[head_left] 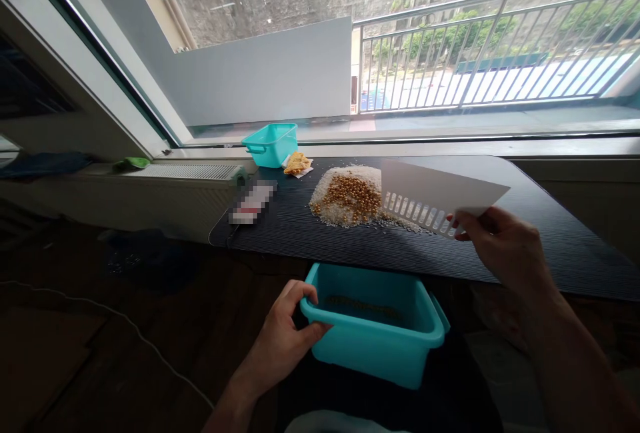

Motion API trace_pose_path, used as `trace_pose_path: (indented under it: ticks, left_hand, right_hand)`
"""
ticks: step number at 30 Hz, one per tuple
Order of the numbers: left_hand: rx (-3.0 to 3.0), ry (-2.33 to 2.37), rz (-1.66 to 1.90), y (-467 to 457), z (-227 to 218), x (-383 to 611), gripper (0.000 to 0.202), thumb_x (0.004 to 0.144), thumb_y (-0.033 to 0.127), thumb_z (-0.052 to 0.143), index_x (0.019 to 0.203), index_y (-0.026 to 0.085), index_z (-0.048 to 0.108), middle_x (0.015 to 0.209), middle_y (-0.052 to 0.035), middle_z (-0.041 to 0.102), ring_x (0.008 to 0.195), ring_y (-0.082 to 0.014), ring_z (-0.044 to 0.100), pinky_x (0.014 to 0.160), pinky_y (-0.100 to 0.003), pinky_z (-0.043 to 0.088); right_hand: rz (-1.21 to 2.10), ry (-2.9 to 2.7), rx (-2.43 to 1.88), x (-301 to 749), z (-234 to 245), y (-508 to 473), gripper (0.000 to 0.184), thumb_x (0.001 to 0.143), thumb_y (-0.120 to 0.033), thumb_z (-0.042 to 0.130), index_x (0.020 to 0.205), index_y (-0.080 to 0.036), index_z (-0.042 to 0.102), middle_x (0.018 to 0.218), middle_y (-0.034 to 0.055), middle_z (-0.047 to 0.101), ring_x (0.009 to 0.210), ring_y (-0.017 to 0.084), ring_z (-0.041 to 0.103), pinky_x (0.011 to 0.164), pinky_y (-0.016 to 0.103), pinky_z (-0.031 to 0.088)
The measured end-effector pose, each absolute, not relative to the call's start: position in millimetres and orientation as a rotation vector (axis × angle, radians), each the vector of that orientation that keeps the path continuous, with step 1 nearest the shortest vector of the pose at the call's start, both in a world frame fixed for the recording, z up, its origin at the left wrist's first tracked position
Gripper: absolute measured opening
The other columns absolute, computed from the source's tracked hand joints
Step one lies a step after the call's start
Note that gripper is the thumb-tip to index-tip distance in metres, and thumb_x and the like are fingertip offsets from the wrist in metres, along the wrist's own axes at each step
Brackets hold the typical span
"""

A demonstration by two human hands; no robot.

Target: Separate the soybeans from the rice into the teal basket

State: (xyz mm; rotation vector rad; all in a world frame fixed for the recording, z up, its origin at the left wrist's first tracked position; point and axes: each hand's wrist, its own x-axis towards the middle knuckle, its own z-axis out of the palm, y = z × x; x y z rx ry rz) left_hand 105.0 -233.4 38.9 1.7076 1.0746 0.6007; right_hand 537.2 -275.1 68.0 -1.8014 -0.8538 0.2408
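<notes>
My left hand (pixel 283 330) is closed around the near left rim of a teal plastic bin (pixel 375 350), which sits just below the table's front edge. Some small material lies on the bin's floor, too dark to make out. In my right hand (pixel 507 243) is a white sheet (pixel 440 186) with a row of slots along its lower edge, pinched at its right end. The sheet's left side reaches the heap of small gold beads (pixel 354 196) and whitish, clear beads (pixel 337 180), and hides part of it. Loose bits trail rightward below the sheet.
On the black table (pixel 280 240), a second teal bin (pixel 275 146) stands at the back left, beside a yellowish crumpled piece (pixel 297 163) on white paper. A pixelated object (pixel 253 203) lies near the left edge. The window (pixel 275 80) rises behind; a white cable (pixel 135 330) crosses the floor.
</notes>
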Motion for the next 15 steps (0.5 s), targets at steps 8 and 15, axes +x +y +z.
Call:
trace_pose_path:
  ticks: [8, 15]
  left_hand:
    - [1.711, 1.092, 0.596, -236.3, 36.7, 106.6, 0.026, 0.103, 0.049, 0.095, 0.104, 0.028, 0.080, 0.112, -0.0027, 0.076, 0.100, -0.0281, 0.071, 0.088, -0.034, 0.064]
    - [1.687, 1.083, 0.600, -236.3, 41.3, 109.7, 0.026, 0.100, 0.049, 0.094, 0.102, 0.028, 0.078, 0.109, -0.0023, 0.075, 0.098, -0.0278, 0.070, 0.087, -0.035, 0.062]
  right_hand:
    - [0.270, -0.858, -1.759, 537.0, 52.9, -276.6, 0.033, 0.089, -0.063, 0.095, 0.093, -0.033, 0.084, 0.082, 0.0052, 0.090, 0.074, 0.032, 0.089, 0.076, 0.044, 0.076]
    - [0.259, -0.825, -1.760, 535.8, 51.5, -279.1, 0.030, 0.088, -0.058, 0.092, 0.098, -0.030, 0.088, 0.088, 0.0063, 0.092, 0.076, 0.029, 0.088, 0.076, 0.041, 0.076]
